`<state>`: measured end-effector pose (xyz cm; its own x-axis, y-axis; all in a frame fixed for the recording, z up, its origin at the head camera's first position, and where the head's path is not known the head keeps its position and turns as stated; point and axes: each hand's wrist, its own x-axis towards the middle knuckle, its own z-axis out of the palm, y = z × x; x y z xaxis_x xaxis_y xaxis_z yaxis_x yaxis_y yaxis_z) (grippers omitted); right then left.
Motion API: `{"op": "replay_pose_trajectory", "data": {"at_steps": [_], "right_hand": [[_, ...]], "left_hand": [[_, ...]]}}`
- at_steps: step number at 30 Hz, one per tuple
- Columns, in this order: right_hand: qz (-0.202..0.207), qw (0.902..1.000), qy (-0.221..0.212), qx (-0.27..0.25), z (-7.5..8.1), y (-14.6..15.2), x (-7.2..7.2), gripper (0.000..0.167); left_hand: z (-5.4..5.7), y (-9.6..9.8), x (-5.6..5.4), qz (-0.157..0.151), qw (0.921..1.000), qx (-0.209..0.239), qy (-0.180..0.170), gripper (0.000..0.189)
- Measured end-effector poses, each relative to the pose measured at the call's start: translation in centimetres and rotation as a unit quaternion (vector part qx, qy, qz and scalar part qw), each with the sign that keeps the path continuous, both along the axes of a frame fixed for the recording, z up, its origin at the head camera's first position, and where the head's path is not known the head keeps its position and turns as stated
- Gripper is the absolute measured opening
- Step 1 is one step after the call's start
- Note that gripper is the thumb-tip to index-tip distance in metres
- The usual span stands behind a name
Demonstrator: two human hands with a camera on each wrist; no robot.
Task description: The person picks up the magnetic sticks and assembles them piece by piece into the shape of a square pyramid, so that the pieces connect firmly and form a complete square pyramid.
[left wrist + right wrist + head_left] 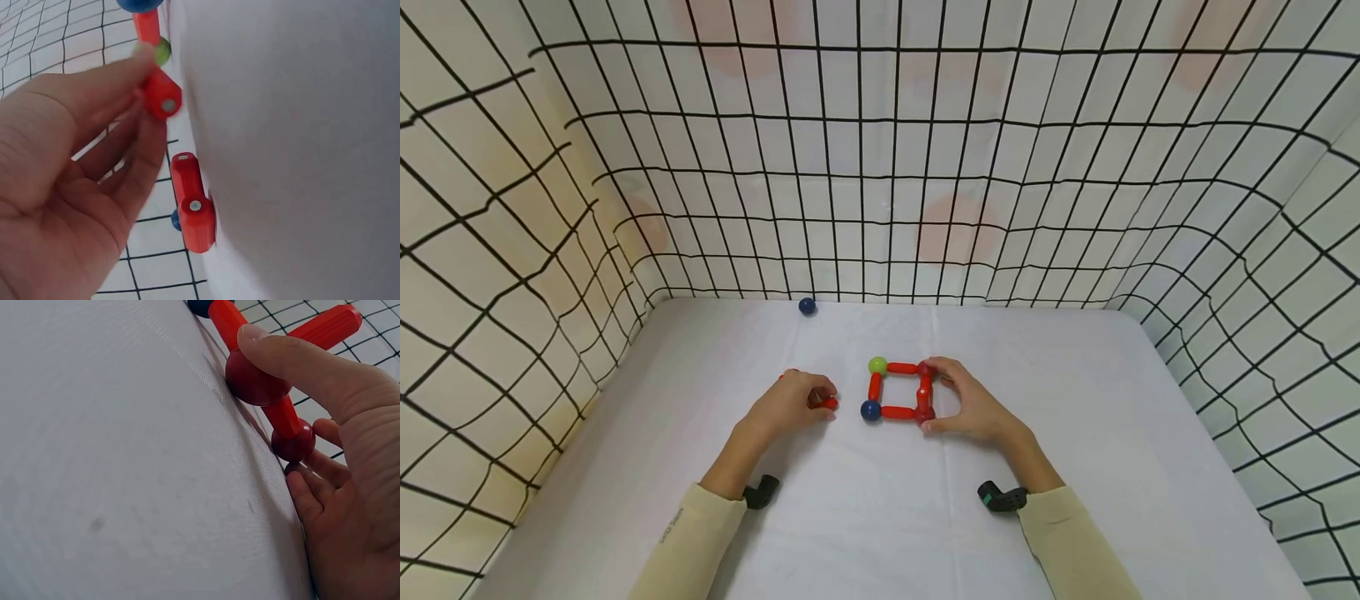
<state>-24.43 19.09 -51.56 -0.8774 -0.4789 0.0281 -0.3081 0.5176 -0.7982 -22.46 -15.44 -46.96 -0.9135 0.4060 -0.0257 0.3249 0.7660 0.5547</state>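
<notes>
A square of red magnetic rods (898,412) and balls lies flat on the table. Its corners are a green ball (877,365), a blue ball (871,410) and two dark red balls (256,378). From the near dark red ball another red rod (328,326) sticks up. My right hand (973,408) grips the square's right side, thumb on the near red ball and fingers by the far one. Left of the square, my left hand (790,404) pinches a loose red magnetic rod (164,97) between thumb and fingertips, its metal end showing.
Two loose red rods (197,228) lie beside the left hand, mostly hidden by it in the head view. A dark blue ball (807,306) sits at the table's back edge. Black grid netting (880,175) encloses the white table (1075,400) at the back and sides.
</notes>
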Motion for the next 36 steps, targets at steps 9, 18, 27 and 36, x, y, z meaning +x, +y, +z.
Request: {"op": "replay_pose_trajectory", "data": {"at_steps": [9, 18, 27, 36], "right_hand": [[-0.001, 0.9999, -0.008, -0.008, -0.2, 0.2, -0.1, 0.106], [0.003, 1.0, -0.006, -0.006, -0.2, 0.3, -0.2, 0.105], [0.001, 1.0, -0.006, 0.001, -0.1, 0.2, -0.1, 0.105], [-0.009, 0.9999, 0.005, 0.006, -0.1, 0.1, 0.2, 0.104]], "left_hand": [[-0.5, 0.5, -0.1, -0.025, 0.9811, 0.189, -0.031, 0.026], [-0.9, 2.8, 0.5, -0.054, 0.9589, 0.275, -0.046, 0.032], [-2.2, 3.4, 0.4, -0.05, 0.9607, 0.269, -0.044, 0.033], [-2.8, 3.5, 0.3, -0.066, 0.9627, 0.261, -0.03, 0.036]]}}
